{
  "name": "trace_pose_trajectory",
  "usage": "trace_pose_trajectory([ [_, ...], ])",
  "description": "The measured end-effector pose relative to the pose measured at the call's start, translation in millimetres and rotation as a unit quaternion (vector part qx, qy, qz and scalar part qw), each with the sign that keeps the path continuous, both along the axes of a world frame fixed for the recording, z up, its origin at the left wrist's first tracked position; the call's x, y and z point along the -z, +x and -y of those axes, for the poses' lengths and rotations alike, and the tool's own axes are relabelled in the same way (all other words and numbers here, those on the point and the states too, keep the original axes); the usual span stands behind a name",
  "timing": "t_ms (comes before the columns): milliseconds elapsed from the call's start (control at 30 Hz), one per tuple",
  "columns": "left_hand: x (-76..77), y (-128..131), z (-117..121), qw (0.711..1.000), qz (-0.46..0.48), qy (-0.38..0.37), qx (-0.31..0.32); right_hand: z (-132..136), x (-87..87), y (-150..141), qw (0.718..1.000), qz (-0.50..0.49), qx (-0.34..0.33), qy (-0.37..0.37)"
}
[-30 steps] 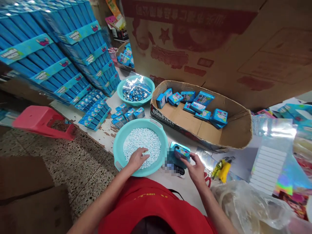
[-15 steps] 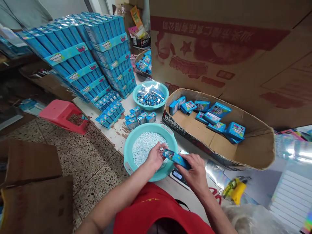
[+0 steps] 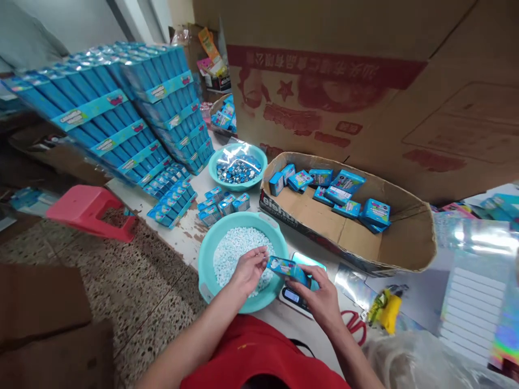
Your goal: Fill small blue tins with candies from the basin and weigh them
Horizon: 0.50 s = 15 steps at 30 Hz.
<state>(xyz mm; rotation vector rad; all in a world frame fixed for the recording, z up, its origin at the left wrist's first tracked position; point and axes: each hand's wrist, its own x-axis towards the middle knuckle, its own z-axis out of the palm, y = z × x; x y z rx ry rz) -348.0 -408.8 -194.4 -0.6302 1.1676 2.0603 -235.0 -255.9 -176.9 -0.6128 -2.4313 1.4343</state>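
Component Positions

The slim blue printed box (image 3: 287, 268) is held aloft over the right rim of the turquoise basin (image 3: 205, 256), one end toward the tabletop's (image 3: 182, 232) left edge. The round basin stands upright beside that edge. Loose white pellets (image 3: 231, 254) cover its floor.

Left hand (image 3: 248, 272) is half curled; right hand (image 3: 321, 294) grips.

Uneven light, glare on silvery sheet (image 3: 482, 235), dim lower-left corner, stretched edges, scale display (image 3: 291, 296) seemingly blurred
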Motion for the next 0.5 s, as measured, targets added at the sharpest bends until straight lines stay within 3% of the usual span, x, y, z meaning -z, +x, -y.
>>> trace_pose_trajectory([
  [67,10.9,-3.0,13.3,0.989,-0.104,-0.082,0.072,-5.1,1.8,11.6,0.993,0.013,0.05,-0.11],
  [100,17.4,-6.1,20.9,0.965,-0.174,-0.148,0.127,-8.3,3.5,18.4,0.985,0.02,0.071,-0.158],
  [200,30.3,-25.2,36.5,0.819,-0.376,-0.339,0.27,-17.9,10.8,39.2,0.97,0.03,0.122,-0.209],
  [267,24.7,-48.2,30.1,0.735,-0.471,-0.383,0.303,-23.2,15.7,51.1,0.97,0.031,0.143,-0.194],
  [333,7.8,-79.8,3.9,0.678,-0.546,-0.385,0.308,-27.0,20.6,60.9,0.968,0.026,0.174,-0.18],
  [433,-21.3,-138.3,-63.1,0.603,-0.61,-0.413,0.306,-32.2,30.9,73.3,0.955,0.011,0.248,-0.163],
  [500,-31.4,-177.3,-110.4,0.586,-0.581,-0.463,0.325,-37.1,40.0,80.7,0.947,0.01,0.272,-0.17],
])
